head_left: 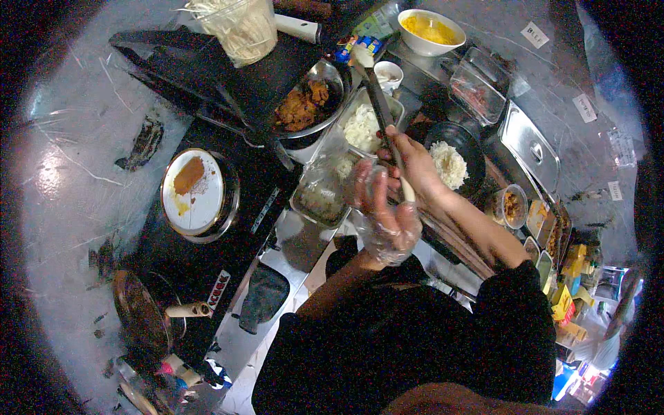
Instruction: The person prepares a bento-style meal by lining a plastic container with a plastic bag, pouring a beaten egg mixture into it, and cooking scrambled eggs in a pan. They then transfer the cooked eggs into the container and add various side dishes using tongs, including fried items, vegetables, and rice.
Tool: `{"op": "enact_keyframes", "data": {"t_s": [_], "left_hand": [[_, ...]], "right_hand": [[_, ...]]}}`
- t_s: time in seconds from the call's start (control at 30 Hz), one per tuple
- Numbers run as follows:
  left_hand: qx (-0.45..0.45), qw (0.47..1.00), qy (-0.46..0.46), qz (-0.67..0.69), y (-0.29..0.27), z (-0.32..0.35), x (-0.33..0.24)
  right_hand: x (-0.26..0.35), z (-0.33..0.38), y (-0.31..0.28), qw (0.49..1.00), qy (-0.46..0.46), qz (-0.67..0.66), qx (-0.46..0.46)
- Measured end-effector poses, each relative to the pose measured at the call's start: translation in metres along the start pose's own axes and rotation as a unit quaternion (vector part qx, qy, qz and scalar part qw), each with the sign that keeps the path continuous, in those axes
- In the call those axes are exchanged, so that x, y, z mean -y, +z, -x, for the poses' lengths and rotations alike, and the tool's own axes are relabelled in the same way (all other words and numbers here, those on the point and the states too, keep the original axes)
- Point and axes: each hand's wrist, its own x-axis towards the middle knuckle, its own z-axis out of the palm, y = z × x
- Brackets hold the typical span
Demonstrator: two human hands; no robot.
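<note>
Running up and away from the right hand clenched on its near end, the long spoon is held over the rice tray, the gloved left hand lying half-curled, released, just below.

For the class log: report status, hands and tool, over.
Right hand in a closed grip on the long tongs. Gloved left hand open beside the clear plastic container. Tongs' tip over the shredded-cabbage tray. Nothing blocking.

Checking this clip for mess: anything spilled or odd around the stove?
Yes. The round lid on the black stove carries an orange-brown smear, and dark scorched-looking patches mark the plastic-covered surface left of it.
</note>
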Motion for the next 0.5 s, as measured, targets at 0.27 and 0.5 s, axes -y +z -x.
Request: {"op": "enact_keyframes", "data": {"t_s": [0.27,0.5], "left_hand": [[0.092,0.985,0.108,0.098,0.007,-0.008,-0.018],[0.103,0.989,0.078,0.072,0.017,-0.015,-0.016]], "right_hand": [[0.006,0.008,-0.042,0.964,-0.159,0.212,-0.022],[0.009,-0.011,-0.051,0.95,-0.162,0.266,0.0]]}}
